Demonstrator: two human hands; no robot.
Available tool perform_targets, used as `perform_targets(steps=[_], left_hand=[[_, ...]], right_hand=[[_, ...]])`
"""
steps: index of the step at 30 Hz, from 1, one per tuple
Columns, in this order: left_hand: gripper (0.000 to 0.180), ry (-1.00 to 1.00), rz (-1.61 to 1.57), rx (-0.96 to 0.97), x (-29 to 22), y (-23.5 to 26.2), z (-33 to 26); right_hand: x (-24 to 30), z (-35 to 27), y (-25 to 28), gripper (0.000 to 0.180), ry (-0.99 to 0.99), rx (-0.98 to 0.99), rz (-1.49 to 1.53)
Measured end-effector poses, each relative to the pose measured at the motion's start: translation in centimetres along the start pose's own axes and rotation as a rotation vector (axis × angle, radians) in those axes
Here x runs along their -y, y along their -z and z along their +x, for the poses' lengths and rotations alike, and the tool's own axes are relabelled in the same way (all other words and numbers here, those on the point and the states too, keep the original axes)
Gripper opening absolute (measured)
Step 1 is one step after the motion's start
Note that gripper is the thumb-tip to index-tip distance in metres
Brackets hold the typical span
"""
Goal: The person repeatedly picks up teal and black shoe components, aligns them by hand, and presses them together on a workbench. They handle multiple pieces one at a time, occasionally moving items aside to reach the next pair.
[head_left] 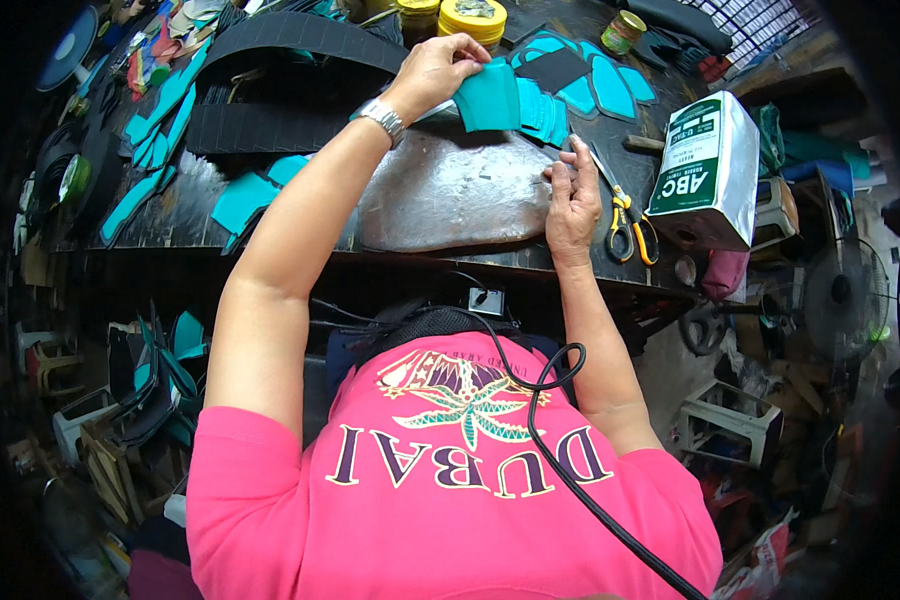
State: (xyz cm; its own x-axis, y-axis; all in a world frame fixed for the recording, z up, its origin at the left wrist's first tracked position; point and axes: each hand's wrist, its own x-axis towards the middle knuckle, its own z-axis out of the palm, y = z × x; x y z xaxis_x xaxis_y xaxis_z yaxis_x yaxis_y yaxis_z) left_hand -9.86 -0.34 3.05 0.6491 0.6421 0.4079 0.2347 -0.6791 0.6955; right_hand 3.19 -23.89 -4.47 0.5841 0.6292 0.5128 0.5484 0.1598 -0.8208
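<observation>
Step in hand, my read: handling one teal piece (488,97) singly over the far edge of the silver slab (460,195) on the counter (195,195). One frame doesn't show whether it's being lifted or laid down. Next move probably calls for a light edge grip, piece kept flat, right hand clear of it; thin sheet, likely to fold if pushed.

Pose: left arm reaches forward and inward, wrist bent, left hand (438,75) pinching the piece's upper edge between thumb and fingers. Right hand (573,212) sits at the slab's right end, fingers half curled and pointing away from the body, near the stack of teal pieces (542,114). Can't tell if it grips anything small. Hands are apart. Scissors (625,218) lie just right of the right hand, not held; metal can (707,170) beyond them.
</observation>
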Motion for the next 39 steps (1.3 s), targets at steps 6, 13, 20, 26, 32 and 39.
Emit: perform_targets(steps=[6, 13, 20, 26, 32, 39], left_hand=[[0.020, 0.112, 0.164, 0.133, 0.9, -3.1, 2.9], [0.029, -0.280, 0.234, 0.106, -1.8, -0.6, -3.1], [0.046, 0.009, 0.421, 0.021, -1.0, 11.7, -17.0], [0.081, 0.257, 0.609, 0.027, 1.6, 13.7, -23.0], [0.070, 0.104, 0.600, 0.081, 2.6, 13.3, -23.1], [0.032, -0.074, 0.484, 0.111, 1.9, 13.5, -22.3]], right_hand=[[0.2, 0.0, -0.2, 0.048, 0.001, -0.008, 0.011], [0.3, 0.1, 0.2, 0.053, -0.074, 0.057, 0.035], [0.7, -0.1, 0.3, 0.057, -0.022, 0.092, 0.016], [1.1, -0.2, 0.1, 0.060, 0.028, 0.096, -0.046], [2.4, -1.7, 1.5, 0.063, 0.143, 0.141, -0.085], [4.0, -4.5, 6.5, 0.059, -0.005, 0.077, 0.175]])
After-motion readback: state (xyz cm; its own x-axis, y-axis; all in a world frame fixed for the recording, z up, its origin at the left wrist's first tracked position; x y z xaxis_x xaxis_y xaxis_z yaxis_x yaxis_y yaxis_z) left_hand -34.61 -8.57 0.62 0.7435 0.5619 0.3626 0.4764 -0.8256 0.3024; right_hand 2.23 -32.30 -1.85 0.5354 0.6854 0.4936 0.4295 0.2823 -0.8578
